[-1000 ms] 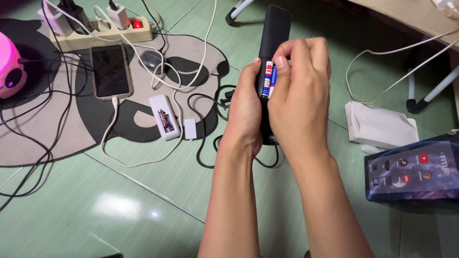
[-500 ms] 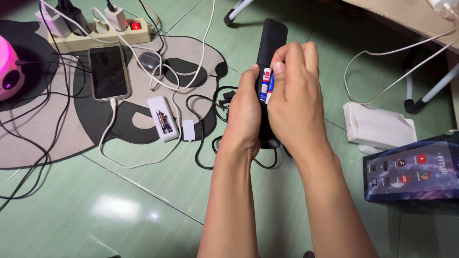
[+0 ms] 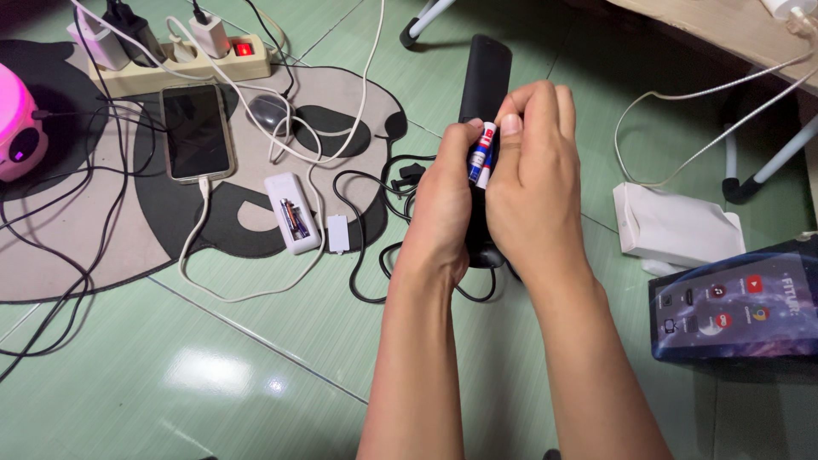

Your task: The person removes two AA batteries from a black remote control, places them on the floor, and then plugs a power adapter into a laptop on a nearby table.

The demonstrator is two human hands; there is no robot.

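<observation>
My left hand [image 3: 439, 209] grips a long black remote control [image 3: 483, 81] from the left side, holding it upright over the floor. My right hand [image 3: 528, 183] wraps the remote from the right, its thumb and fingertips pressing on two small batteries [image 3: 481, 153], blue, white and red, that sit in the remote's open back. One battery is tilted, its top end lifted slightly out of the slot. The lower end of the remote shows between my wrists.
A panda-shaped mat [image 3: 102, 230] holds a phone [image 3: 196, 130] on a cable, a power strip [image 3: 183, 58], a mouse [image 3: 268, 109], a white remote [image 3: 292, 213] with its battery bay open and its cover [image 3: 338, 232]. A white pouch [image 3: 677, 226] and a printed box [image 3: 737, 311] lie to the right.
My right thumb has shifted and one battery now tilts up out of the slot. Both hands and the remote moved slightly down and to the right.
</observation>
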